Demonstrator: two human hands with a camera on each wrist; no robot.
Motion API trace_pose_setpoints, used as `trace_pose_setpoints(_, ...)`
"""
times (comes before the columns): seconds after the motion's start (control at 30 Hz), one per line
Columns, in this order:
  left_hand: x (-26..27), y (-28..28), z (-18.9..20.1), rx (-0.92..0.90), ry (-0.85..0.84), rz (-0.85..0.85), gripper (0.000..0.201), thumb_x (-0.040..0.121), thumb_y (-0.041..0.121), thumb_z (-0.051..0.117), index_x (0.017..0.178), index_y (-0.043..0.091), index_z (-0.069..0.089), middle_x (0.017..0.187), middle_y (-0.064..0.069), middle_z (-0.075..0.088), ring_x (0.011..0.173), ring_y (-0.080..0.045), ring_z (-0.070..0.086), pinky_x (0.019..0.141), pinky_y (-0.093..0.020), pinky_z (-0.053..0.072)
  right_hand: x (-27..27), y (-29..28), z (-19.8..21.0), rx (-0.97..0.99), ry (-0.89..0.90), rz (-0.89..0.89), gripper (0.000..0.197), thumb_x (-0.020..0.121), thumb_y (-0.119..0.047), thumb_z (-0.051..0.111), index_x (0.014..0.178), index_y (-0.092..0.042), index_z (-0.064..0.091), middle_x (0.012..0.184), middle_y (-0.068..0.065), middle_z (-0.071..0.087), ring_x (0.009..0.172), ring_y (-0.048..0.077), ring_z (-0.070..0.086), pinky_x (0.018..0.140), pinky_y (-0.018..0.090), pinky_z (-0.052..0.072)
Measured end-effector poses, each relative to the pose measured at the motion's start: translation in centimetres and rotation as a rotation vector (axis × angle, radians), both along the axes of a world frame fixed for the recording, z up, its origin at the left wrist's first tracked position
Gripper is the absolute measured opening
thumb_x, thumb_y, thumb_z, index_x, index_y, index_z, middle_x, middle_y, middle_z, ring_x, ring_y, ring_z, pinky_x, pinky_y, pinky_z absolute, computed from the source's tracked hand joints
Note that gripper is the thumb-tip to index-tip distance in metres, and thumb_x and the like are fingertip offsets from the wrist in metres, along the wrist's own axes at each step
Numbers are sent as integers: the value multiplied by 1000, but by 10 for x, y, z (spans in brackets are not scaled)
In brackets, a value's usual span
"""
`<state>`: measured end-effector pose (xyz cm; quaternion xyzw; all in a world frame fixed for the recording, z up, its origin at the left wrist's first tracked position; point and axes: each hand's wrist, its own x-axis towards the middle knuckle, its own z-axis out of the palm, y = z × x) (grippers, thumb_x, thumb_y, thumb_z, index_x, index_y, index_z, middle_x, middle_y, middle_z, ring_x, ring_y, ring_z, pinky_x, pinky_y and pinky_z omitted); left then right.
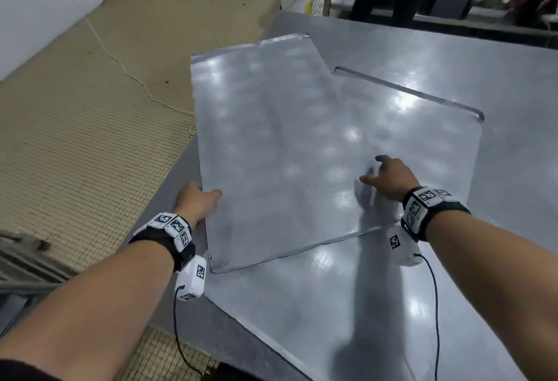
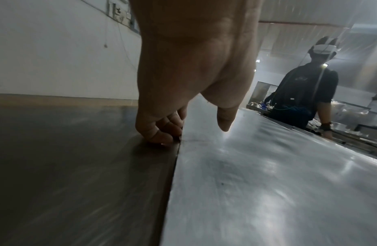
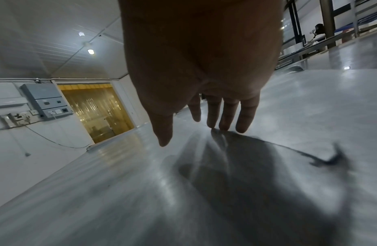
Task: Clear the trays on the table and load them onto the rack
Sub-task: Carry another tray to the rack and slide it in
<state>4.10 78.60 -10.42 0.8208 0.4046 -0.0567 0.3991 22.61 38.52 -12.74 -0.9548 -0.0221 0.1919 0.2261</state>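
Gripping top tray (image 1: 265, 145) at its 9 o'clock edge, L hand (image 1: 196, 202) curls fingers under, thumb on top. R hand (image 1: 389, 178) lies open w/ fingertips touching tray; second tray (image 1: 437, 151) beneath, on counter (image 1: 498, 63).

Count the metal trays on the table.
2. The top tray lies askew, its left edge gripped by the left hand, the right hand flat on it. The lower tray lies beneath, jutting right. More could be hidden underneath.

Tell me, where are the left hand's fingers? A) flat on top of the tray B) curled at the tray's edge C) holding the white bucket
B: in the left wrist view the left hand curls its fingers at the top tray's edge, thumb on top.
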Motion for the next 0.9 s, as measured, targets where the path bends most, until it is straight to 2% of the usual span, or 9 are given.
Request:
trace_pose_setpoints(0.07, 14, 14, -7, -26, -9, 47, 54, 63, 47, 75, 102, 12, 67, 99, -1, 72, 85, -22, 69, 80, -34, 57, 13, 6, -3, 9, -3, -9, 87, 79, -52, 77, 150, -17, 41, 142, 20, 52, 127, 40, 52, 104, 50, 47)
trace_pose_setpoints(0.13, 27, 28, -17, -53, -27, 60, 60, 55, 52, 74, 103, 16, 67, 97, 0, 74, 83, -21, 71, 82, -41, 60, 25, 12, -5, 3, 0, -14, 87, 80, -52, 77, 151, -16, 40, 144, 21, 50, 129, 41, 51, 105, 50, 46)
trace_pose_setpoints(0.23, 50, 38, -14, -103, -67, 62, 48, 63, 44, 77, 101, 16, 69, 96, 0, 75, 83, -22, 73, 82, -44, 61, 44, 20, -6, 21, 11, -32, 88, 80, -50, 79, 151, -15, 40, 146, 20, 49, 130, 40, 50, 107, 50, 44)
trace_pose_setpoints(0.37, 83, 57, -11, -115, -108, 82, 29, 79, 28, 78, 101, 10, 71, 95, -3, 74, 83, -23, 70, 77, -35, 58, 70, 36, -3, 86, 33, -56, 85, 83, -40, 80, 151, -9, 40, 148, 19, 49, 132, 36, 51, 110, 45, 41)
trace_pose_setpoints(0.47, 99, 70, -13, -147, -179, 75, 30, 78, 22, 79, 107, 19, 73, 94, 1, 76, 84, -23, 73, 82, -42, 60, 88, 52, -1, 107, 34, -58, 85, 83, -38, 80, 151, -8, 39, 149, 20, 48, 132, 36, 51, 110, 47, 41)
trace_pose_setpoints(0.57, 111, 82, -18, -196, -199, 68, 33, 72, 23, 80, 104, 26, 73, 96, 4, 76, 88, -23, 73, 85, -45, 60, 105, 67, -1, 130, 26, -76, 86, 83, -37, 80, 152, -8, 38, 148, 20, 49, 133, 37, 50, 111, 49, 41)
trace_pose_setpoints(0.63, 117, 87, -19, -205, -210, 81, 29, 74, 20, 80, 103, 22, 74, 97, 0, 76, 87, -24, 74, 85, -48, 60, 117, 76, -1, 182, 37, -114, 86, 84, -35, 80, 153, -10, 36, 148, 19, 50, 132, 36, 50, 111, 50, 40)
trace_pose_setpoints(0.77, 124, 90, -22, -230, -223, 95, 21, 80, 15, 78, 101, 20, 73, 95, -1, 75, 84, -25, 73, 81, -43, 61, 135, 83, -4, 296, 86, -218, 88, 84, -28, 81, 154, -11, 33, 146, 21, 50, 129, 36, 53, 110, 50, 42)
trace_pose_setpoints(0.9, 124, 96, -25, -317, -228, 104, 33, 79, 10, 80, 111, 11, 71, 101, -5, 76, 89, -26, 74, 79, -41, 61, 139, 80, -7, 303, 117, -269, 83, 78, -21, 85, 149, -13, 42, 134, 21, 60, 111, 32, 62, 100, 47, 50)
